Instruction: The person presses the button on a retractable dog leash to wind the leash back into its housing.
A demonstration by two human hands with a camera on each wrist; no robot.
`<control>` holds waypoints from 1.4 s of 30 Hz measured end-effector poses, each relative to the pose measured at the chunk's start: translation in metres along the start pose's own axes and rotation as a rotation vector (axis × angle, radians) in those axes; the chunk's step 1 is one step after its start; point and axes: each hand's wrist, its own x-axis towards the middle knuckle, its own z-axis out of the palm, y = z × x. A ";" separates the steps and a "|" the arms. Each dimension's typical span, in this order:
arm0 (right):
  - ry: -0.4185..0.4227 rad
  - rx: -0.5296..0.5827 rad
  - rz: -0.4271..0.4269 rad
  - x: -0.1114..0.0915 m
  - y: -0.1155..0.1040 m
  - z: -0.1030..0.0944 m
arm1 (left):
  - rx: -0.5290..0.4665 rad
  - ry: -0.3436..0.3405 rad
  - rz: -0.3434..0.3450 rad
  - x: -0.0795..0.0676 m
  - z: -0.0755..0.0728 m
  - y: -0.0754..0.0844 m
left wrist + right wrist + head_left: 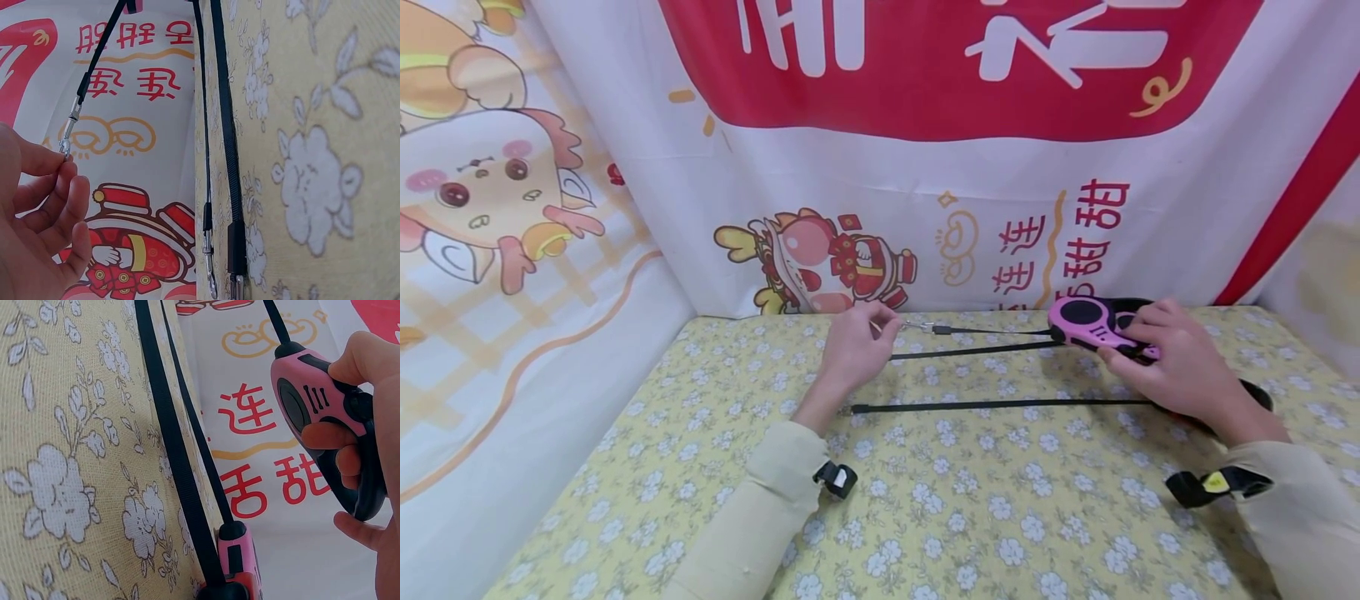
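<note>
My right hand (1180, 358) grips the handle of a pink and black retractable dog leash (315, 394), held above the table at its far right. From its nose a black cord runs left to a metal snap clip (70, 128). My left hand (857, 346) pinches the end of that clip between thumb and fingertips, so the cord is stretched between both hands. Two more leashes lie below: a second pink one (249, 553) and one with a red part (240, 581). Their black straps (1000, 406) run left across the table, ending in metal clips (209, 269).
A yellow floral cloth (925, 517) covers the table. Behind it hangs a white and red printed curtain (850, 158), close to both hands. Another printed sheet (512, 333) stands along the left side. Black bands (837, 479) circle both sleeves.
</note>
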 end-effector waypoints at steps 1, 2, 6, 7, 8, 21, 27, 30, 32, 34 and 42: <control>-0.003 0.001 0.002 0.000 0.000 0.000 | 0.000 0.000 0.001 0.000 0.000 0.000; -0.007 0.003 0.007 0.000 0.000 0.000 | -0.002 0.000 0.002 0.000 0.000 0.000; -0.009 0.005 0.000 0.001 -0.001 0.000 | 0.000 0.001 0.006 0.001 0.000 -0.001; -0.009 0.007 -0.005 0.000 -0.001 0.000 | 0.002 0.002 0.008 0.001 0.001 -0.001; -0.008 0.009 -0.011 0.000 -0.001 0.000 | 0.004 0.002 0.011 0.000 0.001 -0.001; -0.027 0.020 -0.006 0.002 -0.004 0.000 | 0.012 -0.018 0.009 -0.001 0.002 -0.001; -0.039 0.030 0.003 0.001 -0.007 -0.001 | 0.016 -0.015 0.022 -0.001 0.002 0.000; -0.036 0.028 -0.009 0.001 -0.007 -0.001 | 0.010 -0.013 0.029 -0.002 0.003 0.000; -0.039 0.026 -0.010 0.001 -0.007 -0.001 | 0.005 -0.015 0.035 -0.002 0.003 0.001; -0.039 0.027 -0.006 0.001 -0.007 -0.001 | -0.003 -0.020 0.039 -0.002 0.004 0.001; 0.000 0.029 -0.035 0.002 -0.006 -0.001 | -0.011 -0.028 0.045 -0.003 0.005 0.002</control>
